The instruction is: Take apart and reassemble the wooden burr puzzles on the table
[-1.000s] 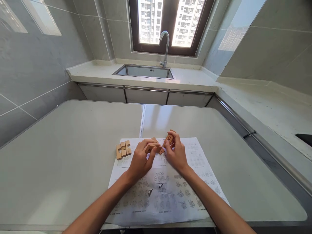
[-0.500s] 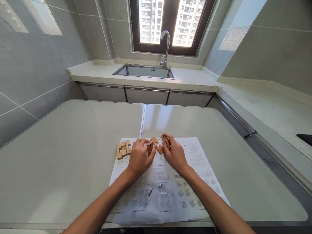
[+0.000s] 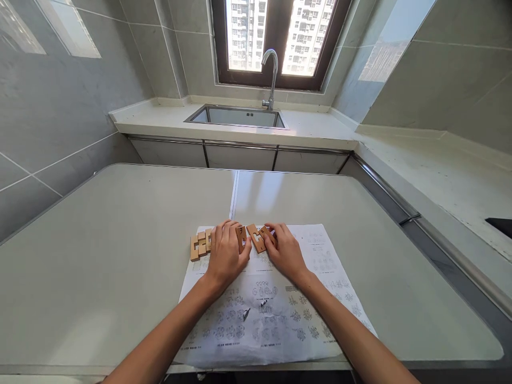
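My left hand (image 3: 227,253) is closed round a brown notched wooden puzzle piece (image 3: 240,238), which stands upright with a dark mark on its face. My right hand (image 3: 285,253) grips another notched wooden piece (image 3: 264,232), also marked, tilted beside the middle one. Between the hands, a third brown piece (image 3: 256,240) with a cut-out lies on the paper, close to the right-hand piece; whether they touch I cannot tell. Left of my left hand sits a lighter group of interlocked wooden pieces (image 3: 196,248), partly covered by the fingers.
A creased printed sheet (image 3: 280,341) with line diagrams and small tears lies under the hands on a pale table (image 3: 120,256) with a centre seam. Behind the table are a counter with a sink (image 3: 236,118), a tap (image 3: 274,80) and a window. Another counter (image 3: 448,176) runs along the right.
My left hand has moved slightly left, turning its piece so the marked face shows. My right hand has lowered and tilted its piece toward the middle one.
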### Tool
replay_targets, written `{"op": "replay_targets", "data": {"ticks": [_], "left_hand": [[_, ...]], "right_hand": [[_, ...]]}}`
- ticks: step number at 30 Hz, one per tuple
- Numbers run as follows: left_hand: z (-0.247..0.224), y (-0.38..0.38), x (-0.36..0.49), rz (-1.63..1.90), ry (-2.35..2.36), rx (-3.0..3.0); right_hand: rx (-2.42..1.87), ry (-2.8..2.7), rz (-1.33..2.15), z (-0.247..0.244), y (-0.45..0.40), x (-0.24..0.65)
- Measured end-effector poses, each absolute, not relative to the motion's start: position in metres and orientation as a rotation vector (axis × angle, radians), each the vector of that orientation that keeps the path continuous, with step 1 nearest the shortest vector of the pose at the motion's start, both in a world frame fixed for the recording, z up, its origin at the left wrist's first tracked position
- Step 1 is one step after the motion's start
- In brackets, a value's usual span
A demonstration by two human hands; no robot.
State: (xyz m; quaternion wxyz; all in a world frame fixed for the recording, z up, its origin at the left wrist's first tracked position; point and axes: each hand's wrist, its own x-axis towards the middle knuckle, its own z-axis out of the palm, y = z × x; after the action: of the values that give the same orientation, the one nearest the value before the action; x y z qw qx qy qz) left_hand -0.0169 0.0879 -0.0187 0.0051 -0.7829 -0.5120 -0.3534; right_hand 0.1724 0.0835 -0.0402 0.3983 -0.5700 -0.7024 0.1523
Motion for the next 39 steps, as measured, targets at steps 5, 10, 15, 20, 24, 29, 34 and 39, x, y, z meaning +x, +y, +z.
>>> {"op": "replay_targets", "data": {"ticks": [5,10,15,20,24,29,34,39], "left_hand": [[-0.030,0.090,-0.017,-1.131,-1.590,-2.435],[-0.028,0.089,-0.018,-1.075,-1.514,-2.581],[-0.023,0.085,-0.018,-0.998,-1.430,-2.762],[-0.019,0.083,-0.019,-0.916,-1.344,-2.902],[-0.012,0.082,-0.020,-0.824,-1.284,-2.991],[-0.007,0.085,-0.023,-0.805,-1.267,-3.028],[-0.002,0.090,-0.034,-0.736,-1.202,-3.085],[0.006,0.091,-0.041,-0.719,-1.181,-3.057]], "right_hand": [[-1.428,-1.748,0.419,-0.040,0.083,0.172],[-1.389,-1.730,0.466,-0.040,0.084,0.171],[-1.299,-1.700,0.563,-0.035,0.082,0.169],[-1.238,-1.677,0.710,-0.030,0.079,0.166],[-1.226,-1.656,0.763,-0.028,0.078,0.165],[-1.229,-1.630,0.801,-0.027,0.077,0.164],[-1.180,-1.635,0.865,-0.029,0.077,0.162],[-1.054,-1.676,0.958,-0.028,0.075,0.161]]}}
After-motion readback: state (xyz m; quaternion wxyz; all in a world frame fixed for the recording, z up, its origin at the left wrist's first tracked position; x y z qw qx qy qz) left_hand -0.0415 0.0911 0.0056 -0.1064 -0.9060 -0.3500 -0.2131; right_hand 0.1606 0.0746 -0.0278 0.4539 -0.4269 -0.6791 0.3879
